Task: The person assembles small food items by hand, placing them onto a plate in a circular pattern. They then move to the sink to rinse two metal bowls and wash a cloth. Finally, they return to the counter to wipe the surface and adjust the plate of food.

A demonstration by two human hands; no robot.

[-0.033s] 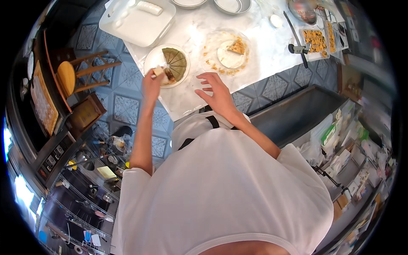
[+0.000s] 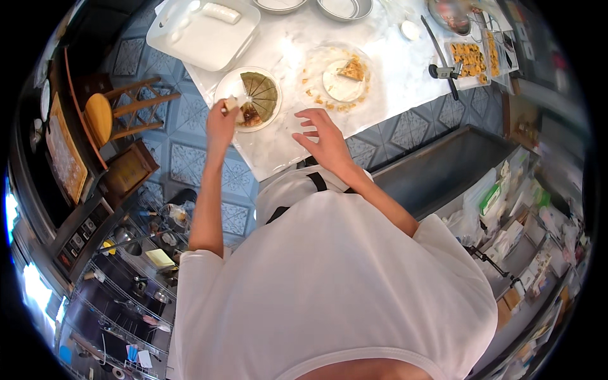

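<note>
A white round plate [image 2: 221, 84] near the table's left edge carries green cake wedges [image 2: 261, 94] fitted side by side. Brown-topped wedges [image 2: 251, 116] lie at the near part of that ring. At the plate's left rim my left hand [image 2: 219, 126] is closed, its fingertips pinching a small pale piece [image 2: 233, 103]; blur hides what kind it is. My right hand [image 2: 324, 138] hangs by the table's front edge, fingers apart and holding nothing. Beyond it, one orange-topped cake wedge [image 2: 352, 69] rests on a white round base [image 2: 334, 87], with orange crumbs scattered around.
A white plastic tub [image 2: 190, 47] with a white roll inside stands at the back left. Round metal pans [image 2: 354, 9] sit at the far edge. To the right are a long dark knife [image 2: 437, 44], a small grey device, and a tray of orange pieces [image 2: 467, 60].
My left hand has shifted slightly left with the pale piece, so more of the brown-topped wedges shows. My right hand has hardly moved.
</note>
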